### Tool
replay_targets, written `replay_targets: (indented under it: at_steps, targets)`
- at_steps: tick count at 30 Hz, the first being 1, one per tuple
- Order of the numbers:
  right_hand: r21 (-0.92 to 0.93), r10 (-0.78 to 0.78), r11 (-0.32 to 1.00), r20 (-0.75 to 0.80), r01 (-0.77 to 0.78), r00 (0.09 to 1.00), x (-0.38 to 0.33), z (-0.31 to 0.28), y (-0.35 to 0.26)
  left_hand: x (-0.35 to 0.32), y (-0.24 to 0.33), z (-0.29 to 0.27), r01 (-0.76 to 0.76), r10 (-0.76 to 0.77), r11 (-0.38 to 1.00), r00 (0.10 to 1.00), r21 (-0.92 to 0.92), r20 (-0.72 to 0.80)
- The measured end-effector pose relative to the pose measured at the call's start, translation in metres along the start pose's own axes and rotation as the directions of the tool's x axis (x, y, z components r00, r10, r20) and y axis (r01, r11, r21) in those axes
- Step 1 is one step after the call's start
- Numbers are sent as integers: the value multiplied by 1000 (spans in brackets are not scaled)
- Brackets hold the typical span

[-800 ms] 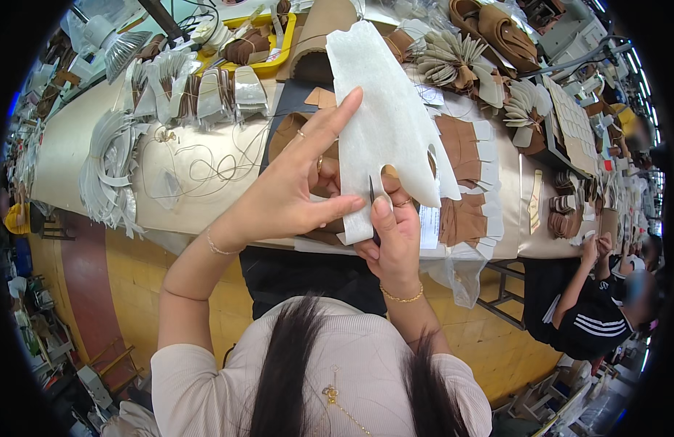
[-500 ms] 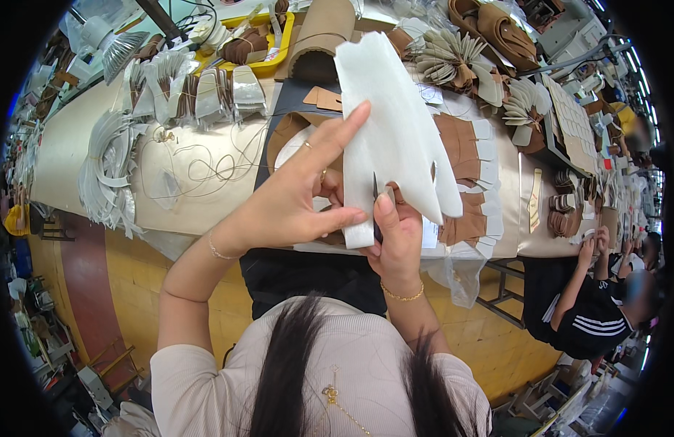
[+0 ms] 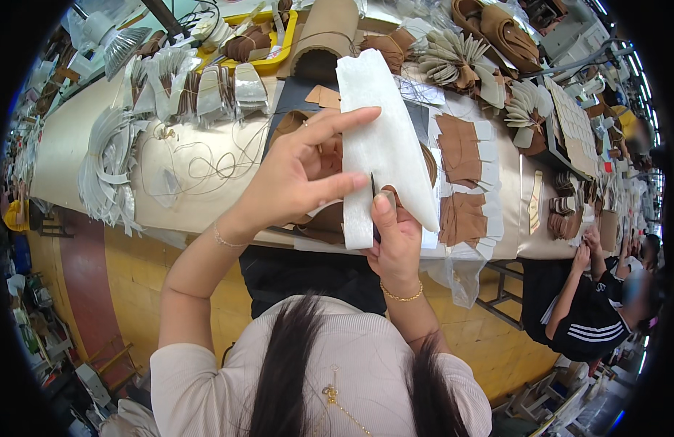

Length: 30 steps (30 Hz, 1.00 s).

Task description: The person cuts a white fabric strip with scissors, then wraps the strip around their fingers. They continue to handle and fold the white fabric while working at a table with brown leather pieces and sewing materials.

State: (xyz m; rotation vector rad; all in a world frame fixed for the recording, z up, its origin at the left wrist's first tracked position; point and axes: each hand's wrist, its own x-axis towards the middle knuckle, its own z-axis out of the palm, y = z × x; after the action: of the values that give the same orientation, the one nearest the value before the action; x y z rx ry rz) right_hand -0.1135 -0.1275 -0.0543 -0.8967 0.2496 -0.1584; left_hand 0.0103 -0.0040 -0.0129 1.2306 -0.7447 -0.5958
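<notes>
A long white sheet of soft, cloth-like material (image 3: pixel 386 127) is held up in front of me above the table edge. My left hand (image 3: pixel 300 167) grips its left side, with the thumb and forefinger lying across the front and the other fingers behind. My right hand (image 3: pixel 394 237) is closed round scissors (image 3: pixel 373 183); a dark pointed blade shows against the sheet, and the handles are mostly hidden by the fingers. Below the blade a cut parts a narrow white strip (image 3: pixel 358 224) from the wider right part, which hangs past my right hand.
Brown pieces with white tabs (image 3: pixel 461 149) lie in rows to the right. Bundled strips (image 3: pixel 107 164), loose cord (image 3: pixel 217 164) and a yellow tray (image 3: pixel 282 51) are on the left and back. A brown roll (image 3: pixel 326 33) stands behind the sheet. At far right sits a person in black (image 3: pixel 588 313).
The sheet's top has dropped slightly, and its right part has swung inward. My left hand has shifted a little, its forefinger now reaching further across the sheet. The right hand stays about in place.
</notes>
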Motion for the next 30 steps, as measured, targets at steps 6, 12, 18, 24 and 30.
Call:
replay_targets:
  at_steps: [6,12,18,24,30]
  targets:
    - [-1,-54,999,-17,54,998,1,-4,-1,-2,2,7,32,-29,998,998,-61,49]
    - [19,-69,997,-23,69,997,4,-1,0,-4,6,8,-10,9,997,1000,77,8]
    - [15,-46,999,-46,47,998,5,1,-1,-7,6,7,50,-54,996,998,74,44]
    - [-46,-66,997,-49,64,997,7,0,-1,-9,5,11,17,-23,991,999,130,44]
    - [-77,-75,994,-23,74,997,6,1,-1,-6,8,6,17,-27,986,998,167,62]
